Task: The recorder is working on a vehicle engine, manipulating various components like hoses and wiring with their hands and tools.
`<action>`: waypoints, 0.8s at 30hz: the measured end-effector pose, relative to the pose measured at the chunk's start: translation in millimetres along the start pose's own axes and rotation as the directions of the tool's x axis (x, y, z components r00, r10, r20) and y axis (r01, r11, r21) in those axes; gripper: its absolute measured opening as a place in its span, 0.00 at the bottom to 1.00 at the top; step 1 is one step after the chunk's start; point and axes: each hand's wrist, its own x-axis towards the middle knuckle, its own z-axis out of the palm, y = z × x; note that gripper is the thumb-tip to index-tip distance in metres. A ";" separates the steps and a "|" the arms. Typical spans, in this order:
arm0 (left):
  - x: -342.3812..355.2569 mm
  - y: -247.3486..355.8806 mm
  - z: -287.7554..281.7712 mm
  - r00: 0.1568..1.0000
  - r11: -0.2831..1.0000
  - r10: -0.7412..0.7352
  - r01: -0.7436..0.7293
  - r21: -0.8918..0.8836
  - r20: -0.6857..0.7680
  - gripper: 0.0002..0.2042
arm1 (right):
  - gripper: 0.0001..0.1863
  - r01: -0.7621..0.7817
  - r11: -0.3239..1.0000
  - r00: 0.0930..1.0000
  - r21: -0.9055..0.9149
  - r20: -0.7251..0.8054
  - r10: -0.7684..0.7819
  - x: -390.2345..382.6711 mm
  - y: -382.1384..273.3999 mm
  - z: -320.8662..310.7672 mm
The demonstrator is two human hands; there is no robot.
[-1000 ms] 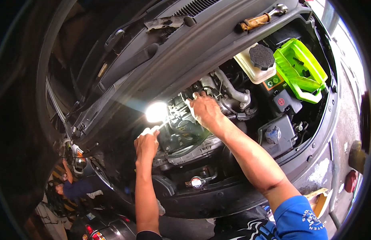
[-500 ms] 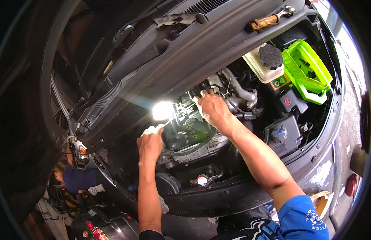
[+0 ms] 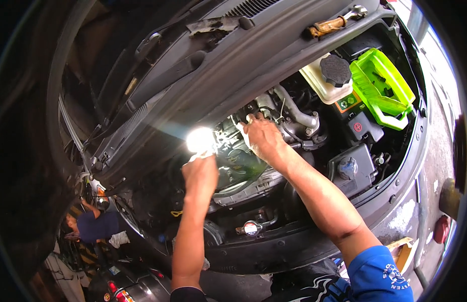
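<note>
My left hand (image 3: 201, 171) is closed at the front of the engine, just below a very bright work light (image 3: 200, 139). Glare washes out its fingertips, so what it grips is hidden. Further right, my right hand (image 3: 263, 136) reaches over the back of the engine with its fingers curled down. A thin pale strip shows beside its fingertips, but I cannot make out what they hold. Between the hands lies the dark engine cover (image 3: 238, 161), with an oil filler cap on it. Metal pipes (image 3: 296, 110) curve just right of my right hand.
A bright green cut-open plastic container (image 3: 384, 90) with small dark parts sits at the right. Nearby are a white reservoir with a black cap (image 3: 336, 70) and a coolant tank (image 3: 355, 171). A ratchet (image 3: 334, 25) rests on the cowl. Another person (image 3: 95, 225) works at the lower left.
My left hand has moved right and slightly up, and its wrist has turned; the thin rod seen at its fingers before is no longer visible. My right hand stays nearly in place.
</note>
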 end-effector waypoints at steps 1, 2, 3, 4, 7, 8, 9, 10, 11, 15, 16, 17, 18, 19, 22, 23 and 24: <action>-3.8 -4.5 1.4 0.992 0.991 -0.103 0.109 -0.079 0.076 0.08 | 0.14 -0.056 0.998 0.995 0.010 0.085 0.055 4.5 7.8 2.6; -14.9 -25.9 8.0 0.986 0.984 -0.135 0.145 -0.105 0.098 0.09 | 0.16 -0.096 0.994 0.981 0.044 0.171 0.088 10.6 -0.2 -0.9; -24.1 -42.7 14.4 0.943 0.955 -0.270 0.288 -0.072 0.193 0.10 | 0.18 -0.140 0.987 0.959 0.074 0.257 0.117 14.5 -7.2 -6.3; -35.9 -58.8 25.5 0.923 0.929 -0.324 0.352 -0.113 0.208 0.10 | 0.18 -0.141 0.987 0.960 0.082 0.253 0.116 16.7 -12.5 -7.7; -48.7 -79.0 44.3 0.940 0.926 -0.315 0.335 -0.176 0.130 0.11 | 0.22 -0.261 0.949 0.936 0.178 0.288 0.204 19.3 -18.8 -5.1; -51.4 -84.6 47.5 0.968 0.948 -0.249 0.252 -0.194 0.039 0.11 | 0.23 -0.225 0.959 0.950 0.173 0.257 0.177 19.9 -20.1 -3.2; -48.9 -80.5 48.7 0.968 0.946 -0.249 0.252 -0.204 0.042 0.11 | 0.24 -0.195 0.969 0.960 0.153 0.233 0.156 16.2 -13.7 2.6; -40.2 -69.8 44.7 0.973 0.954 -0.228 0.232 -0.190 0.041 0.11 | 0.24 -0.199 0.971 0.958 0.135 0.235 0.163 12.3 -2.8 6.7; -32.1 -59.7 39.3 0.977 0.962 -0.207 0.211 -0.175 0.041 0.10 | 0.24 -0.223 0.967 0.953 0.126 0.235 0.190 9.0 8.1 10.4; -35.9 -60.0 33.7 0.978 0.972 -0.206 0.206 -0.114 0.017 0.09 | 0.24 -0.236 0.965 0.925 0.116 0.332 0.186 16.5 -5.6 -5.8; -38.1 -66.1 36.3 0.979 0.973 -0.205 0.206 -0.108 0.017 0.09 | 0.24 -0.236 0.964 0.926 0.121 0.329 0.185 17.4 -9.7 -5.1; -40.5 -72.8 38.5 0.976 0.962 -0.218 0.214 -0.168 -0.004 0.09 | 0.24 -0.224 0.966 0.936 0.127 0.304 0.178 18.1 -15.1 -6.3; -39.4 -73.8 39.4 0.974 0.948 -0.227 0.215 -0.235 -0.024 0.09 | 0.23 -0.217 0.968 0.945 0.123 0.277 0.176 17.5 -13.4 -6.3; -40.2 -75.4 39.1 0.975 0.949 -0.222 0.210 -0.237 -0.025 0.09 | 0.23 -0.220 0.968 0.945 0.121 0.274 0.181 18.0 -11.5 -6.3; -48.3 -82.3 34.6 0.962 0.949 -0.265 0.248 -0.197 -0.067 0.10 | 0.21 -0.151 0.987 0.945 0.055 0.300 0.128 19.0 -11.4 -7.4; -51.1 -82.9 34.7 0.961 0.948 -0.267 0.250 -0.195 -0.065 0.10 | 0.17 -0.147 0.989 0.942 -0.008 0.305 0.143 18.7 -12.0 -8.6; -50.7 -75.2 29.2 0.968 0.955 -0.244 0.229 -0.190 -0.062 0.10 | 0.13 -0.141 0.987 0.938 -0.077 0.309 0.158 18.8 -11.9 -12.5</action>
